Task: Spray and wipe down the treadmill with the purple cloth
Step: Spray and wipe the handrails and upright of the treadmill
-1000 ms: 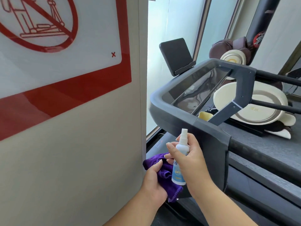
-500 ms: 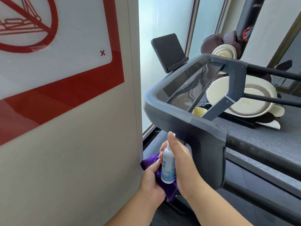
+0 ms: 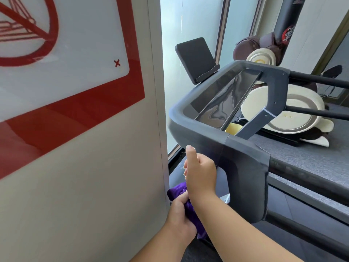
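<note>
- I see my left hand (image 3: 180, 218) low in the middle of the view, its fingers curled tight round the bunched purple cloth (image 3: 188, 207), which sticks out above and below the fist.
- The cloth sits just beside the edge of the pale wall panel (image 3: 98, 186) and below the front corner of the treadmill (image 3: 243, 167).
- My right hand (image 3: 201, 173) is raised just above the left one, back of the hand toward me, fingers curled inward with the forefinger pointing up near the underside of the treadmill's curved grey handlebar (image 3: 188, 127).
- From this side I cannot tell what the right hand has hold of; the spray bottle is hidden behind it, if it is there at all.
- The right forearm crosses over the left wrist and partly covers the cloth.
- The treadmill's glossy dark console (image 3: 221, 103) lies inside the handlebar frame, with a dark tablet holder (image 3: 195, 58) standing upright at its far end.
- The grey running belt (image 3: 311, 159) stretches off to the right.
- On the wall panel to the left there is a sign with a thick red border (image 3: 79, 103) and part of a red prohibition circle.
- Beyond the treadmill I see a cream and brown massage chair (image 3: 294, 114) by the frosted window (image 3: 190, 25).
</note>
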